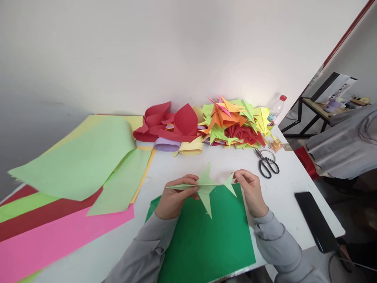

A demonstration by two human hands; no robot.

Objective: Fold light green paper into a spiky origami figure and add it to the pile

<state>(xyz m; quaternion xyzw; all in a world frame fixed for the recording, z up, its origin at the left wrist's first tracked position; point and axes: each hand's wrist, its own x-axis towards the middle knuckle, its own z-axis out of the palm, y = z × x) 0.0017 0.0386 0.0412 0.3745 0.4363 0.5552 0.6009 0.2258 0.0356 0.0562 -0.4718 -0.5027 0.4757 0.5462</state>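
Two hands hold one folded light-green paper figure [206, 188] between them, just above a dark green sheet [203, 239] on the white counter [288, 184]. Its long axis runs sideways from hand to hand, a thin flat spine with a narrow tip poking out past the left hand. One pointed flap rises away from the person, another points down toward them over the green sheet, and a smaller point hangs beside the right hand.

The left hand [174, 199] is closed in a pinch on the figure's left end, thumb on top. The right hand [251, 190] pinches the right end with thumb and fingertips, the other fingers curled loosely.

Beyond the hands lies a heap of folded paper shapes [235, 122] in orange, yellow, green and red, with curled red paper [167, 122] to its left. A clear bottle with a red cap [277, 108] stands behind the heap. Black scissors [266, 163] lie just beyond the right hand, and a black phone [316, 220] lies further out to the right, near the counter's edge. Left of the left hand, large sheets [82, 161] in pale green, yellow, red and pink overlap.
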